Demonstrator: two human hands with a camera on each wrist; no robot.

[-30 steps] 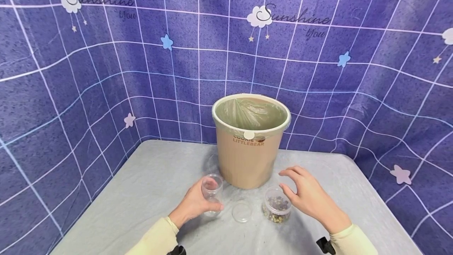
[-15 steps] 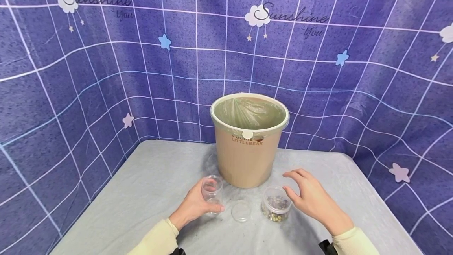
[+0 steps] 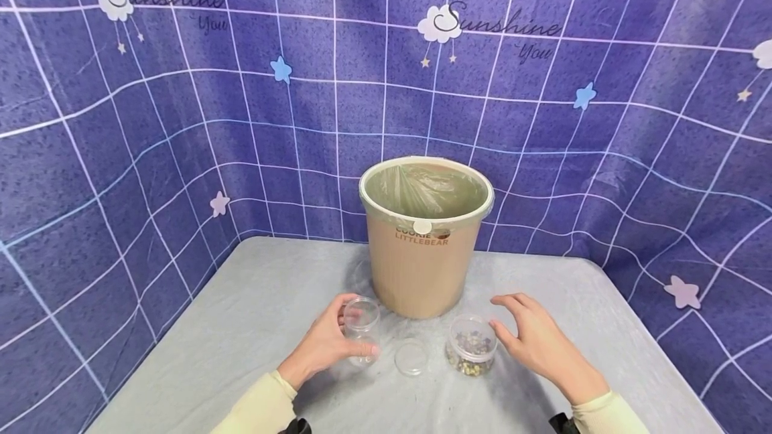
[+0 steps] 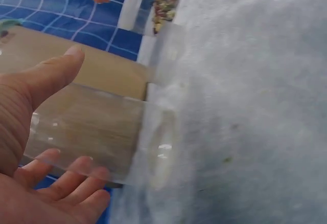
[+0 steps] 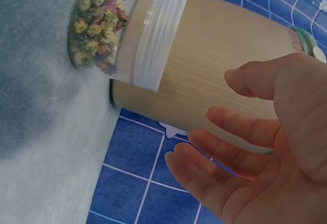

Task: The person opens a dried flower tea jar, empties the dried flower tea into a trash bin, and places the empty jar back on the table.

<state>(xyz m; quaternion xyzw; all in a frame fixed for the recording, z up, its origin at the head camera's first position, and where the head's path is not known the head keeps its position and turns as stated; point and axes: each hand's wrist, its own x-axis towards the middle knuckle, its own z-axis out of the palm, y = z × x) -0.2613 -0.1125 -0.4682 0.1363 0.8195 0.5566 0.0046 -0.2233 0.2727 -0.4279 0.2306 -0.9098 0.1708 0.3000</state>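
Note:
A clear, tall jar point(image 3: 362, 332) with nothing seen inside stands upright on the table. My left hand point(image 3: 318, 348) is around its left side, thumb in front and fingers behind. In the left wrist view the fingers point(image 4: 76, 180) are spread, with a gap between thumb and jar. To the right stands a clear jar of dried flower buds point(image 3: 472, 352) with a translucent ribbed band point(image 5: 161, 35) at its top. Beside it hovers my right hand point(image 3: 533, 337), fingers loosely bent, holding nothing. Between the jars lies a clear round lid point(image 3: 412, 357).
Behind the jars stands a beige bin point(image 3: 422, 273) lined with a thin green bag point(image 3: 416, 193). A grey cloth covers the table point(image 3: 283, 273). Purple-blue grid curtain point(image 3: 301, 106) rises along the back and both sides.
The left fingers have loosened and the hand has drawn slightly back from the tall jar. My right hand has shifted a little to the right, away from the flower jar.

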